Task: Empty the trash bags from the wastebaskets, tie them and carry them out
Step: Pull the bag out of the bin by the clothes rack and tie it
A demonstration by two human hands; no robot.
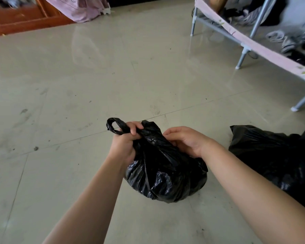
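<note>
While left hand (126,138) grip clenches bag handle (115,126), right hand (185,140) pinches trash bag (165,176) neck.

Trash bag (165,175) on floor (77,85), centre foreground. Second bag (275,155) beside it, right. Metal-framed rack (243,55) behind, far right.

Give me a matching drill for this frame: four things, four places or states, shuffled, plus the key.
Things:
1. left hand
2. right hand
3. second bag
4. bed frame

Places or states:
A. lies on the floor at right, untouched
B. stands at upper right on metal legs
C. grips a looped handle of the middle bag
D. fingers tucked into the gathered top of the middle bag

Pairs: 1-C, 2-D, 3-A, 4-B
</note>
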